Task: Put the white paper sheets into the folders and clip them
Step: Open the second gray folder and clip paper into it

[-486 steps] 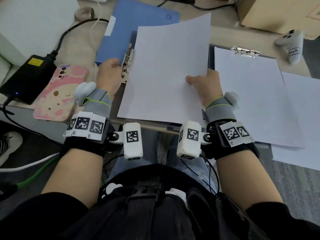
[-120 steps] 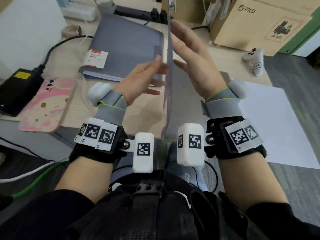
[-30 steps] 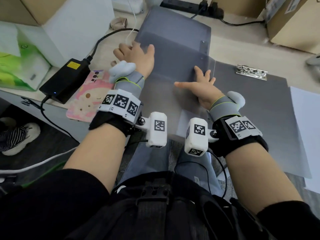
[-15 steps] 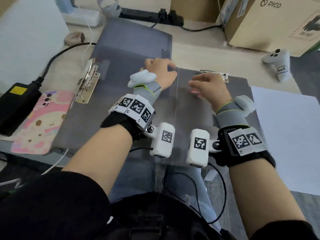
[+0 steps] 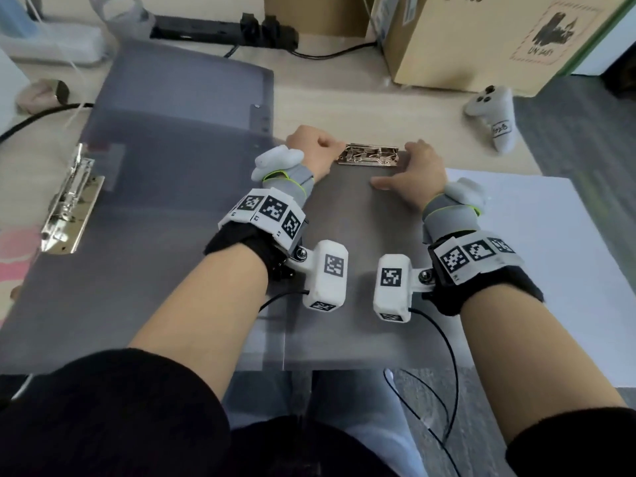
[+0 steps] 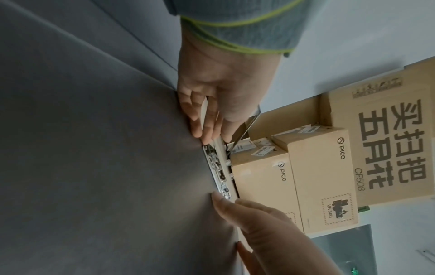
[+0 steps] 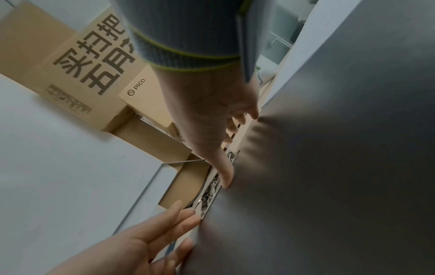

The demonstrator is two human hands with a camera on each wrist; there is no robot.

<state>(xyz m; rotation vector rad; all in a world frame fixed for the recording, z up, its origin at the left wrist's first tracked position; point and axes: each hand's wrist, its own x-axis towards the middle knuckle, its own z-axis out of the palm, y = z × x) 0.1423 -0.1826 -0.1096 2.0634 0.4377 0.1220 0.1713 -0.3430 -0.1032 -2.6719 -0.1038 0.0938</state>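
2 hands flank the metal clip (image 5: 369, 155) atop the open grey folder (image 5: 361, 270): left hand (image 5: 315, 148) curled, right hand (image 5: 418, 173) relaxed, neither grip holding anything. White paper sheet (image 5: 550, 270) lies right of it.

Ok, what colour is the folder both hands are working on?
Dark grey folder, with a silver metal clip at its top edge; the head view shows it best.

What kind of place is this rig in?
Probably an office or lab desk used for data collection: a wooden desk with grey folders, a power strip, stacked PICO boxes and a white controller.
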